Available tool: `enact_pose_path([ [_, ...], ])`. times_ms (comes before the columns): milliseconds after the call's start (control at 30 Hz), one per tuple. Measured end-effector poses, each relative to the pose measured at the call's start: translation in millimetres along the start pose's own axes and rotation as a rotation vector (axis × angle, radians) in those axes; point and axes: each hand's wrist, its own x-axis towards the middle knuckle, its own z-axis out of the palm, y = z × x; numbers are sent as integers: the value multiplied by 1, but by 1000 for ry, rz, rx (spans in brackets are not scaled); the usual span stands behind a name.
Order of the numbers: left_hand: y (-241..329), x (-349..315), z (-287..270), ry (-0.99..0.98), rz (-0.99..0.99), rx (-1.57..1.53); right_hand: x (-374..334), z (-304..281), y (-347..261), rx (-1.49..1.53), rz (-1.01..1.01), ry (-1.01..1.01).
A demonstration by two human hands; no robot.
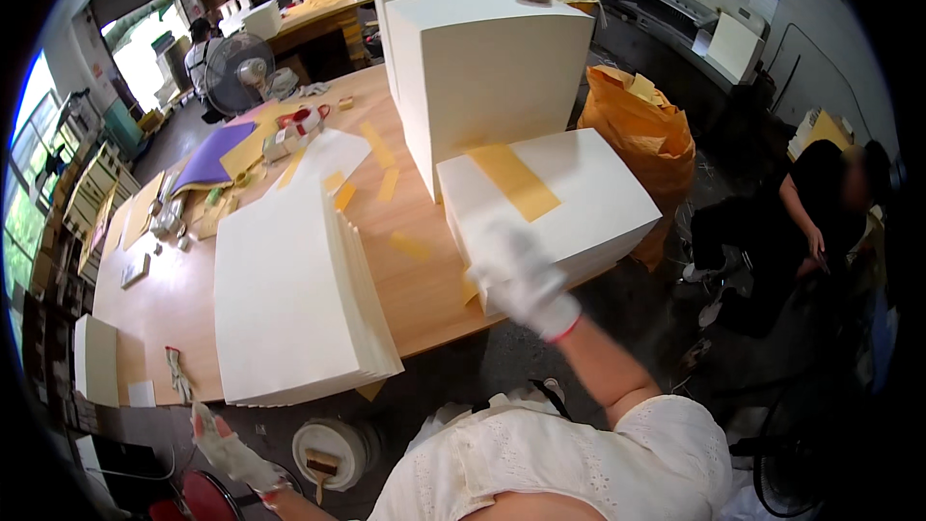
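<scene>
My right hand (521, 275), in a white glove with a red cuff, is at the near left corner of a low stack of white paper (579, 183). Motion smears its fingers, so I cannot tell their shape or whether they touch the sheets. A yellow paper strip (516, 183) lies across the top of that stack. My left hand (236, 453), gloved with bare fingertips, hangs off the table's front edge, open and holding nothing. Between my hands, a second paper stack (289, 299) fans out in layers along its right side and reaches the table edge.
Tall white paper stacks (492, 77) stand behind. An orange sack (637, 125) is right of the table (434, 314). Below the front edge sits a white bucket (333, 449) with a brush (320, 468). A glove (177, 374) lies front left. A person (791, 222) sits at the right.
</scene>
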Motion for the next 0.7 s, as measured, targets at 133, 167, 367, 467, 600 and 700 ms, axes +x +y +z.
enact_pose_path([
  [133, 79, -68, 78, -383, 173, -328, 21, -14, 78, -340, 476, -249],
  [167, 93, -86, 104, -471, 214, -330, 29, 6, 87, -342, 473, -350],
  [367, 208, -133, 278, -939, 496, -329, 25, 13, 67, 406, 247, 137],
  [467, 220, -160, 328, -1068, 390, -258, -45, -41, 100, 545, 308, 228],
  [600, 259, -215, 405, -1333, 477, -132, -155, -103, 138, 832, 680, 312],
  [700, 312, -282, 456, -1323, 690, -88, -213, -119, 153, 965, 880, 367],
])
